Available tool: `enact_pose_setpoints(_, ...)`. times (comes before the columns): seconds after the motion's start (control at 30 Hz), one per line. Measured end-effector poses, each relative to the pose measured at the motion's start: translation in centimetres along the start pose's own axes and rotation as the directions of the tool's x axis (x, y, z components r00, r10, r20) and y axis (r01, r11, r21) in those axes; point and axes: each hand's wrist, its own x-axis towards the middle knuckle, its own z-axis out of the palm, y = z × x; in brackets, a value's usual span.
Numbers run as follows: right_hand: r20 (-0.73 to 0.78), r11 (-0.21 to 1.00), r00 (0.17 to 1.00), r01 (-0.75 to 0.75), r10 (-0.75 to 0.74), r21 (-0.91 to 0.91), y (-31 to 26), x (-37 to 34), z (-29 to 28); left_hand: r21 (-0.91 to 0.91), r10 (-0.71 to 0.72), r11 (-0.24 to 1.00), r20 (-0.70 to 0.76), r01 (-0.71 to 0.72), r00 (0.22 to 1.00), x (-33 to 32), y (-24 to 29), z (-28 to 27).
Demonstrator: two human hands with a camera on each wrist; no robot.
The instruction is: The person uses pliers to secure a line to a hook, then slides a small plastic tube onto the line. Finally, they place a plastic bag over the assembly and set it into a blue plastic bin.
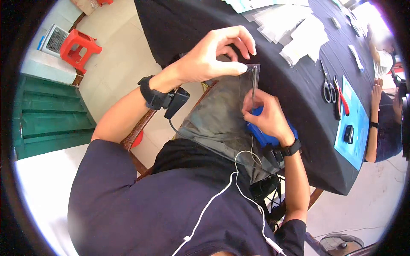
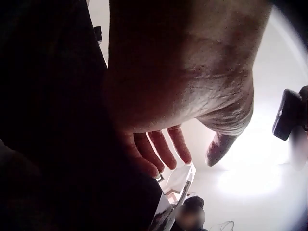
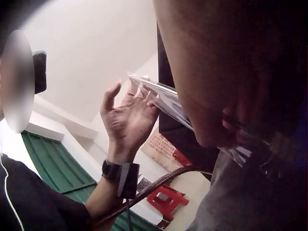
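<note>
Here a clear plastic sleeve is pinched at its near end between the thumb and forefinger of the right hand, apparently so that the rest is left free beyond those fingertips. At its far end the left hand is poised, thumb and loosely bent fingers parted, nothing pinched; whether the corner is touched by the thumb cannot be told. Past the right fingers, scissors and pliers are laid, presumably for easy reach.
</note>
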Motion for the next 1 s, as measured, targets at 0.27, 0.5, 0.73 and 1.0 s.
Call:
enact_pose_setpoints(0.27, 0.036, 1.0, 0.999, -0.002, 0.001, 0.022, 0.6, -0.1, 0.1, 0.053, -0.017, 0.998, 0.022, 0.015, 1.0, -0.3, 1.1, 0.9)
enact_pose_setpoints(0.5, 0.043, 0.999, 0.999, -0.005, 0.004, 0.033, 1.3, -0.2, -0.2, 0.112, 0.0, 0.994, -0.027, 0.003, 1.0, -0.3, 1.6, 1.1)
enact_pose_setpoints(0.73, 0.037, 1.0, 0.999, 0.002, -0.003, 0.011, 1.0, -0.2, -0.3, 0.099, -0.024, 0.995, -0.071, 0.031, 0.997, -0.2, 1.9, 1.2)
enact_pose_setpoints(1.0, 0.031, 1.0, 1.0, -0.003, 0.003, -0.008, 1.2, -0.3, -0.5, 0.101, -0.004, 0.995, -0.101, 0.014, 0.995, -0.3, 1.8, 1.6)
